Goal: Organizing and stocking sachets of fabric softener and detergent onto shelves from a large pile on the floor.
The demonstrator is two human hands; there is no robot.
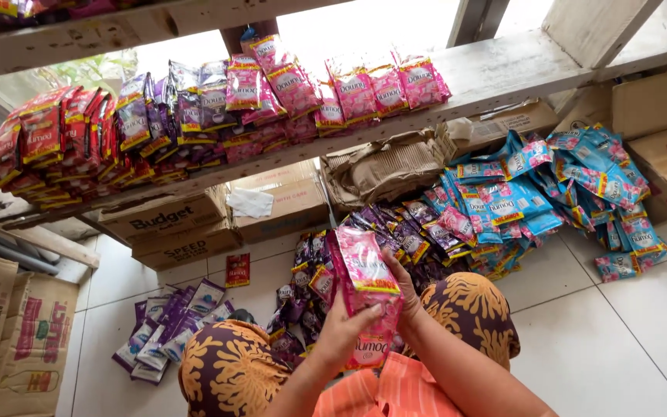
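Nearest the camera, both hands meet on 1 strip of pink sachets (364, 289), held up between the person's raised knees in brown, yellow-patterned cloth. Its long axis runs near upright, leaning a little left at the top, with the lower end hanging down toward the orange striped top.

Closed around the strip's lower half from the left, the left hand (343, 333) lays its fingers (368, 313) across the front face. From the right edge, the right hand (403, 289) clamps the strip higher up, with its fingers curled behind and mostly hidden. Neither hand is nearer than the other, since both grip the same strip, the left low and the right a little higher.

Just beyond the hands, a heap of dark purple sachets (395, 232) lies on the tiled floor (619, 332), with blue sachets (534, 197) well off to the right. Above them a white wooden shelf (503, 73) carries more pink, purple and red strips in a row.
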